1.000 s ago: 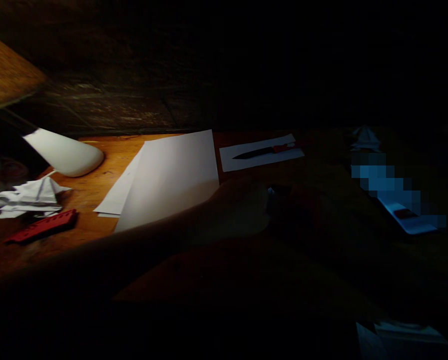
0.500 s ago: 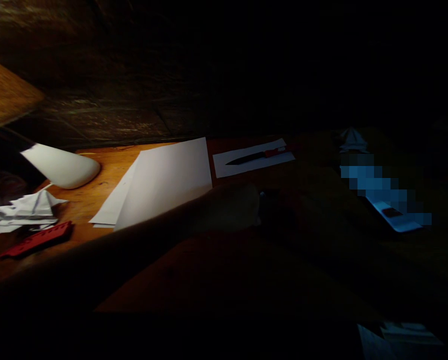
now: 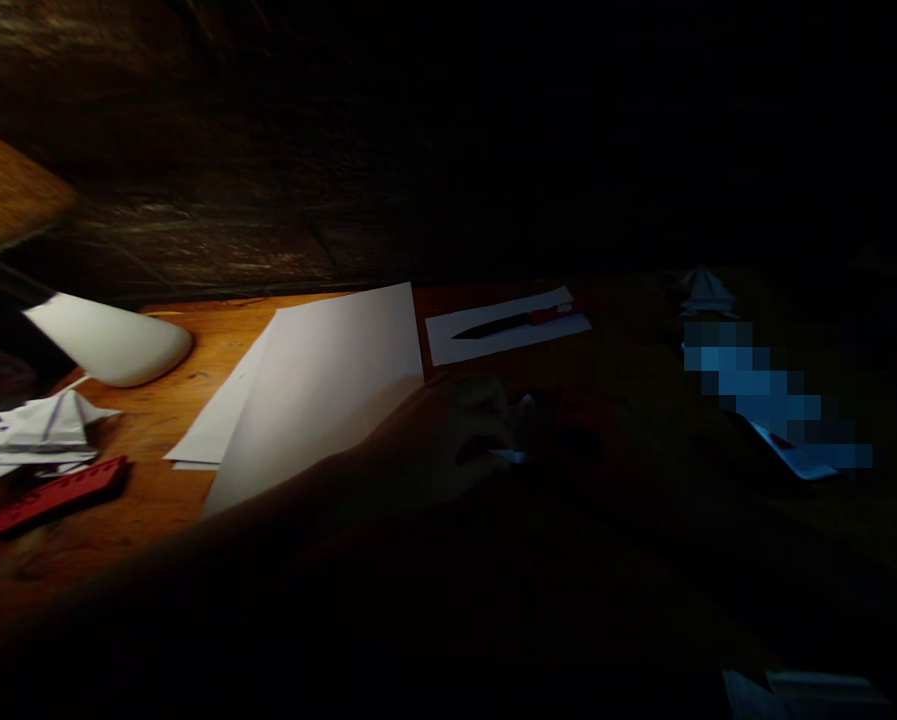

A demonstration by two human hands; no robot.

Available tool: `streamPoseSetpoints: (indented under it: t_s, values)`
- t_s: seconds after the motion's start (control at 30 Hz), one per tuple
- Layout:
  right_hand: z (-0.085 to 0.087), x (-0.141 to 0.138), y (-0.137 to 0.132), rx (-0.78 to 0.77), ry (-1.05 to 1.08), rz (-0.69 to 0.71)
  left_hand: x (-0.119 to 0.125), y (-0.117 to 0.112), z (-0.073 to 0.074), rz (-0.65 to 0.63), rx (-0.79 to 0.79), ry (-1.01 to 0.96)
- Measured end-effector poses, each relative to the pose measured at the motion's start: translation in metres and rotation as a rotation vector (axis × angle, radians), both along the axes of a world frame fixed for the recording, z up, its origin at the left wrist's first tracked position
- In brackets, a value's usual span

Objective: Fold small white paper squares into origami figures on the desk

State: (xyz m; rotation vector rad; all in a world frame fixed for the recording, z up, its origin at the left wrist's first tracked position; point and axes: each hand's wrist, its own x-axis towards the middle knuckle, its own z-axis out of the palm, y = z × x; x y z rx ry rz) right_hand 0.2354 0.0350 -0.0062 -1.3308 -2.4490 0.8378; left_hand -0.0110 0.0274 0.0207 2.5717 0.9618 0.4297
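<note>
My left hand (image 3: 459, 425) reaches in from the lower left, dim but visible, with its fingers curled. Small pale bits of what looks like folded paper (image 3: 509, 456) show at its fingertips; the rest is lost in shadow. My right hand (image 3: 594, 435) is a faint dark shape just right of it, its fingers too dark to make out. Beneath and beyond the left forearm lie large white sheets of paper (image 3: 335, 360). Past the hands, a knife (image 3: 497, 322) with a dark blade and red handle rests on a white paper strip (image 3: 448, 348).
At left stand a lamp's white base (image 3: 129, 345) and its shade (image 3: 9, 200). Crumpled or folded paper (image 3: 39, 430) and a red slotted object (image 3: 54, 495) lie nearby. On the right are a folded paper piece (image 3: 707, 290) and a lit, partly pixelated phone-like object (image 3: 808, 465).
My left hand now shows more clearly, with the pale bits at its fingertips exposed. The forearm sits somewhat lower over the sheets, and the view has shifted slightly.
</note>
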Motion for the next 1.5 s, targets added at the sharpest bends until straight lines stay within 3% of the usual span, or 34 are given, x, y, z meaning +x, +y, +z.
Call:
streamPoseSetpoints:
  t_s: [0.13, 0.4, 0.57, 0.67, 1.0, 1.27, 1.5]
  values:
    - [0.001, 0.000, -0.002, -0.012, 0.013, 0.009, 0.005, -0.002, 0.001, 0.009, 0.044, 0.049]
    - [-0.003, -0.001, -0.006, 0.112, 0.025, 0.006, 0.014, -0.008, 0.001, 0.139, -0.061, 0.065]
    - [0.007, -0.002, -0.009, 0.098, -0.003, -0.063, 0.016, -0.008, 0.002, 0.184, -0.114, 0.079]
    - [0.010, -0.002, -0.009, 0.100, 0.012, -0.033, 0.016, -0.009, 0.002, 0.192, -0.129, 0.073]
    - [-0.010, 0.001, 0.000, 0.068, 0.089, -0.024, 0.017, -0.011, 0.005, 0.197, -0.052, 0.076]
    - [-0.009, -0.001, 0.004, 0.044, 0.045, -0.081, 0.025, -0.009, 0.010, 0.364, -0.194, 0.190]
    - [-0.008, -0.003, 0.011, 0.000, -0.043, -0.112, 0.031, -0.008, 0.010, 0.411, -0.215, 0.256]
